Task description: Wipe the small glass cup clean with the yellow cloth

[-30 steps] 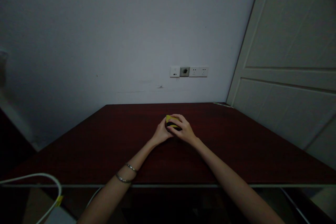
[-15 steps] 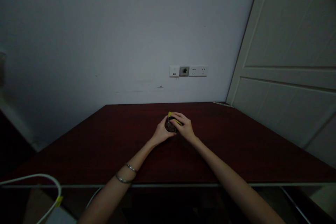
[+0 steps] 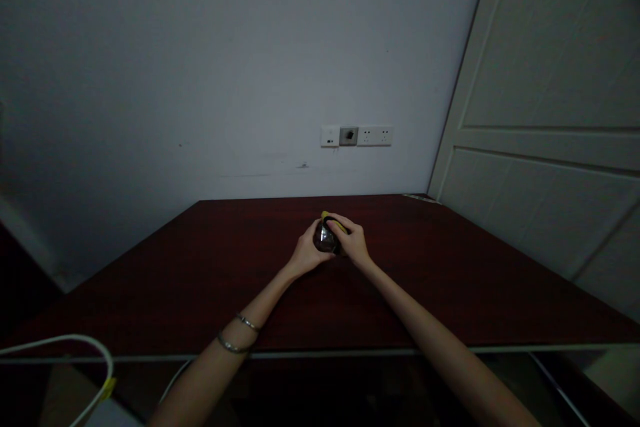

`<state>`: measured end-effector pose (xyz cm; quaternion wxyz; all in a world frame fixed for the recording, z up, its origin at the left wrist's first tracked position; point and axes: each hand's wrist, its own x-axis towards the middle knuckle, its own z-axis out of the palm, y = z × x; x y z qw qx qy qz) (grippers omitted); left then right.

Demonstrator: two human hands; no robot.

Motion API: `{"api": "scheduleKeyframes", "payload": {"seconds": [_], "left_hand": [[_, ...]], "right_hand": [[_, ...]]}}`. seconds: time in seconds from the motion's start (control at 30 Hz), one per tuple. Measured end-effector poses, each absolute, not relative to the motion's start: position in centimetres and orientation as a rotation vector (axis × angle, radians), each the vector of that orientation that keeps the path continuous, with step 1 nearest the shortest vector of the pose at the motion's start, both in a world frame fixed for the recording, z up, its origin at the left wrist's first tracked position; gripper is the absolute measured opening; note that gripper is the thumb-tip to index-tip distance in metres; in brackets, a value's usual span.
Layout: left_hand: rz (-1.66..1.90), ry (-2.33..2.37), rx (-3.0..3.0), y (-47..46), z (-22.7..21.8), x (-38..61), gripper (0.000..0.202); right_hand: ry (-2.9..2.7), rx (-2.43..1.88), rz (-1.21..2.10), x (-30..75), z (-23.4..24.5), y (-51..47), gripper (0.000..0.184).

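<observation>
Near the middle of the table (image 3: 240, 293), my left hand (image 3: 305, 255) is closed around the side of a dark, shiny, rounded object (image 3: 326, 238) that looks like a small cup or jar. From above and the right, my right hand (image 3: 354, 240) grips a yellow-edged piece (image 3: 342, 227) at the top of it. Whether that piece is a cloth, a sponge or a lid is unclear, as the fingers cover much of it. Two metal bangles circle my left forearm.
Behind the table rises a pale wall with a row of sockets (image 3: 357, 136). A panelled white door (image 3: 540, 200) stands at the right. At the lower left, a white cable (image 3: 103, 350) with a yellow tag loops over the table's front edge.
The view has shifted slightly. The dark object shows more of its shiny side, and the yellow-edged piece and my right fingers have turned a little on its top. Both hands keep their hold.
</observation>
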<state>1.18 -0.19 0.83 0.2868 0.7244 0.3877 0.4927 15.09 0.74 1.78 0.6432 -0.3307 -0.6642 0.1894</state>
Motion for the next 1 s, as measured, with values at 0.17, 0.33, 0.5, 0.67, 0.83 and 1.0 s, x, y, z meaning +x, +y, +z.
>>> {"api": "scheduleKeyframes", "payload": {"seconds": [0.17, 0.33, 0.5, 0.67, 0.83, 1.0], "left_hand": [[1.338, 1.023, 1.834, 0.7, 0.1, 1.2, 0.088], [1.375, 0.919, 1.766, 1.1, -0.2, 1.3, 0.082], [1.340, 0.966, 1.711, 1.2, -0.3, 1.3, 0.095], [1.386, 1.019, 1.662, 1.1, 0.1, 1.3, 0.090], [1.400, 0.898, 1.627, 1.2, 0.1, 1.4, 0.077], [1.382, 0.972, 1.677, 1.4, -0.2, 1.2, 0.086]], "right_hand": [[-1.616, -0.751, 0.260, 15.1, 1.6, 0.0, 0.027], [-1.664, -0.749, 0.213, 15.0, 1.6, -0.3, 0.030], [-1.497, -0.800, 0.391, 15.3, 1.2, 0.7, 0.029], [-1.646, -0.758, 0.243, 15.7, 1.3, 0.4, 0.031], [-1.763, -0.721, 0.131, 15.5, 1.5, -0.2, 0.033], [-1.625, -0.724, 0.276, 15.3, 1.2, 0.4, 0.031]]}}
